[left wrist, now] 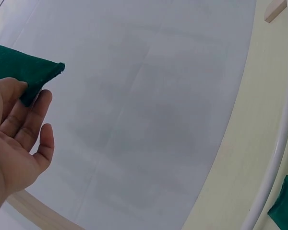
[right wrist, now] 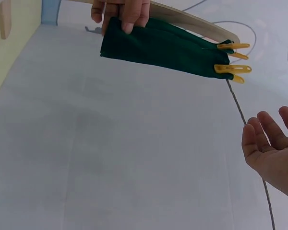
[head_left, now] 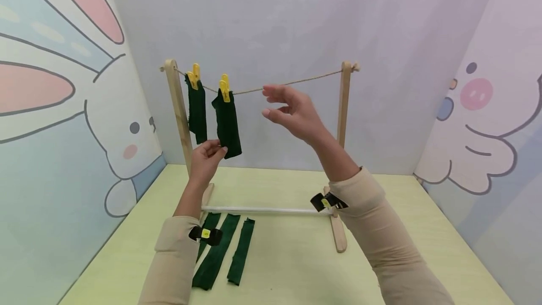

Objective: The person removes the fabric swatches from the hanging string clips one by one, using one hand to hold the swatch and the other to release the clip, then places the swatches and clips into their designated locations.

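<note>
Two dark green cloth strips hang from a rope line [head_left: 315, 78], each fastened by a yellow clothespin. My left hand [head_left: 206, 160] pinches the lower edge of the nearer strip [head_left: 227, 128] between thumb and fingers; the left wrist view shows its corner [left wrist: 38, 72] jutting past the fingertips. The clothespin [head_left: 225, 89] grips that strip's top. Further left hangs the other strip [head_left: 197, 112] under its own clothespin [head_left: 194, 77]. My right hand [head_left: 296, 112] is raised beside the rope, fingers loosely bent with nothing between them, to the right of the nearer strip.
Wooden posts [head_left: 344, 102] hold the rope at both ends, joined low down by a white bar [head_left: 267, 210]. Several green strips [head_left: 241, 253] lie on the pale yellow table [head_left: 292, 258] at the front left. Cartoon-printed panels [head_left: 478, 107] stand on both sides.
</note>
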Action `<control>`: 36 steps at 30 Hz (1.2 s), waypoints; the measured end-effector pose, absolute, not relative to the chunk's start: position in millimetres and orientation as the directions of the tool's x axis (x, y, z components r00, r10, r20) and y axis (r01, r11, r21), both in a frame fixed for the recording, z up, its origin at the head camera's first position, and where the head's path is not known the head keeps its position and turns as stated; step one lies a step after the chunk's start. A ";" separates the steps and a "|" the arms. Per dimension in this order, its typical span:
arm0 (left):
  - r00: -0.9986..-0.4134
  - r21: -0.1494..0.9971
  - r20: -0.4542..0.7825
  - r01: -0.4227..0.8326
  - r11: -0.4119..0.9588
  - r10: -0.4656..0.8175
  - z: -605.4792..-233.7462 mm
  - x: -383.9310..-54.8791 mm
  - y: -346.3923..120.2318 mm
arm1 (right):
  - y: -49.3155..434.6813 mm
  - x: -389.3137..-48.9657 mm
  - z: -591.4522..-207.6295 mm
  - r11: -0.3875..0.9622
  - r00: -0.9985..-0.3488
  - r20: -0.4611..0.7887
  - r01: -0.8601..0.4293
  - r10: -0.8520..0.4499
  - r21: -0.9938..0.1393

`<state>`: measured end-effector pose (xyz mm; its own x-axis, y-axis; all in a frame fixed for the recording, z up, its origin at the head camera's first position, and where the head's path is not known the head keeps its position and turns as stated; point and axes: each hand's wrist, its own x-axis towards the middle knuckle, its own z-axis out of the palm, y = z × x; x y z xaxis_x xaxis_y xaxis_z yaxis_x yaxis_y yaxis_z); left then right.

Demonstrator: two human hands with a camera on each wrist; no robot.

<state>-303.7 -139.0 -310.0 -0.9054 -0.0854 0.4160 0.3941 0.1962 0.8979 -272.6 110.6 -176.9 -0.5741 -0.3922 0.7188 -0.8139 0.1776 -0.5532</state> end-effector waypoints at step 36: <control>-0.903 0.895 0.422 0.402 0.194 -0.080 -313.1 -306.0 -140.1 | 26.0 -295.9 -131.5 0.386 -0.732 0.560 -0.681 -0.387 -0.623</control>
<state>-306.0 -140.1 -313.1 -0.9028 -0.0804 0.4225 0.4016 0.1939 0.8951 -295.9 26.0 -131.5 -0.7323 -0.3869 0.5604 -0.6806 0.3862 -0.6227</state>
